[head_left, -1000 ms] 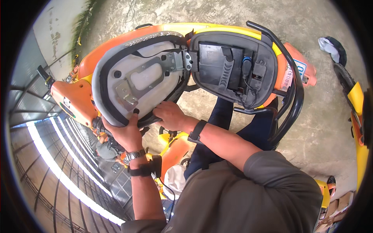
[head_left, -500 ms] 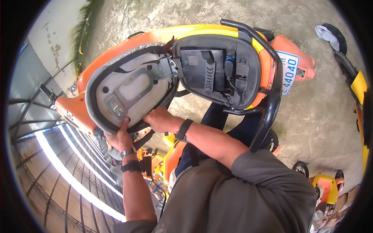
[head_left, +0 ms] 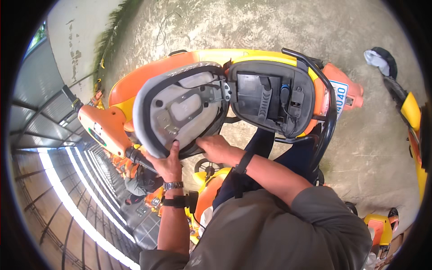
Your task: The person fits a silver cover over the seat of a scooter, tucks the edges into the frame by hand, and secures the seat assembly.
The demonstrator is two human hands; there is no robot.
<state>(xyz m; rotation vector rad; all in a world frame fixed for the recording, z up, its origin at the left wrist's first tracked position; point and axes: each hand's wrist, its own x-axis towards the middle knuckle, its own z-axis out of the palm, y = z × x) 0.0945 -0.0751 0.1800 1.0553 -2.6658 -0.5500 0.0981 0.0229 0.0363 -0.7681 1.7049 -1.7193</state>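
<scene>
The seat (head_left: 158, 120) of an orange and yellow scooter is flipped up, its pale underside with metal brackets facing me. My left hand (head_left: 168, 164) grips its near rim, thumb over the inner edge and the other fingers beneath, out of sight. Just to the right, my right hand (head_left: 218, 148) is closed on the dark edging of the same rim; its fingertips are partly hidden. Right of the hinge lies the open compartment (head_left: 294, 127), holding a black battery (head_left: 251, 92) with a blue-collared plug (head_left: 285, 92) and cable.
A black grab rail (head_left: 330, 103) curves round the scooter's rear. The orange handlebar housing (head_left: 108, 130) is at left. More orange and yellow scooters stand below and at the right edge, one with a yellow panel (head_left: 410, 112). A grey-and-black cloth item (head_left: 382, 62) is at upper right.
The scooter and both hands sit farther right and a little lower in the picture. Both hands keep their hold on the seat rim.
</scene>
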